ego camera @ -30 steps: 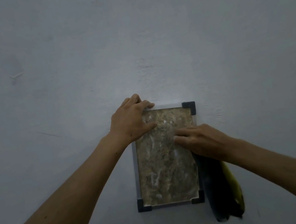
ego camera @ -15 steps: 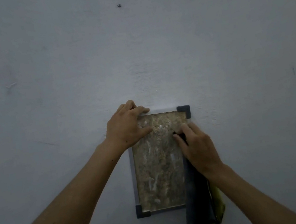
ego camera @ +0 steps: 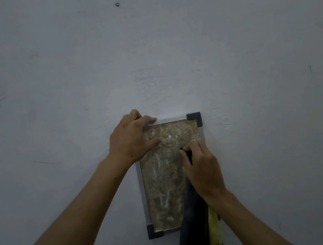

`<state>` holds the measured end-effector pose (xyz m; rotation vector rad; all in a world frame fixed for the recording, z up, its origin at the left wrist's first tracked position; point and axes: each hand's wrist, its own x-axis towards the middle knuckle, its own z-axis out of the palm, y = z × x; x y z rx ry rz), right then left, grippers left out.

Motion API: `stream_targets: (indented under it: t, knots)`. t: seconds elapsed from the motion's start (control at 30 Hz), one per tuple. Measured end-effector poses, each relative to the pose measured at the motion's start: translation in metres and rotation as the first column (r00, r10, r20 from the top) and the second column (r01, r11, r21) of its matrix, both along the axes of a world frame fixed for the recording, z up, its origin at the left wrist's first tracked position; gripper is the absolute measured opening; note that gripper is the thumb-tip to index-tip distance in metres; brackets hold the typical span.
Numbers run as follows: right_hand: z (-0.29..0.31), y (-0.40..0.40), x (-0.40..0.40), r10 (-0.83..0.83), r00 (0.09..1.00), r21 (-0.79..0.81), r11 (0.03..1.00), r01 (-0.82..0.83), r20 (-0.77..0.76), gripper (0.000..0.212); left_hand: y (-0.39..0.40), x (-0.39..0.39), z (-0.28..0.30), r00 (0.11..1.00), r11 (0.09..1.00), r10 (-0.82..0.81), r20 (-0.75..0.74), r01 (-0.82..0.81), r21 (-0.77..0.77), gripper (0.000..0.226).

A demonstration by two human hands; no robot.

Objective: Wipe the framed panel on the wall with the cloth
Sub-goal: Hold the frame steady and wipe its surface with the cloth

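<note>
We have the left hand [ego camera: 132, 140] at about 10 o'clock on the framed panel [ego camera: 164, 174], fingers curled over its top left corner and top edge, thumb lying on the mottled face, so it grips and steadies the frame. The right hand [ego camera: 202, 171] sits at 3 o'clock on the panel, fingers bunched round the top of the cloth [ego camera: 194, 231], pressing it to the right side of the face. The cloth is dark with a yellow-green layer, hangs limp past the panel's 5 o'clock corner, and we judge it soft, light, easy to bunch; best held in a wad under the palm so the tail does not drag. The panel hangs flat on the wall [ego camera: 46, 98], low centre of view, pale rails, dark corner caps. We judge it light, stiff, likely slick-faced and loosely hung, so brace a rail, not the face. A small screw [ego camera: 117, 4] sits at 12 o'clock, well apart.
</note>
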<state>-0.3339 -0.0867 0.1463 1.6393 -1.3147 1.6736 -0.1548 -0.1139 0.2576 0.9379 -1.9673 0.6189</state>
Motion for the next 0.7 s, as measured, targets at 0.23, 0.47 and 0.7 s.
stream_targets:
  t: [0.23, 0.47, 0.7]
  knots:
    - [0.016, -0.009, 0.007, 0.030, 0.999, -0.058, 0.998, -0.029, 0.022, 0.011, -0.001, 0.001, -0.001, 1.000, 1.000, -0.007, -0.008, 0.007, -0.009, 0.057]
    - [0.021, -0.006, -0.004, 0.020, 0.998, -0.098, 0.995, -0.025, -0.057, 0.013, 0.001, 0.000, -0.001, 1.000, 1.000, -0.012, -0.024, 0.012, -0.009, 0.056]
    - [0.070, 0.003, -0.040, -0.056, 0.947, -0.106, 0.994, 0.024, -0.317, 0.013, 0.003, -0.004, -0.009, 0.995, 0.999, -0.036, -0.091, 0.032, -0.042, 0.053]
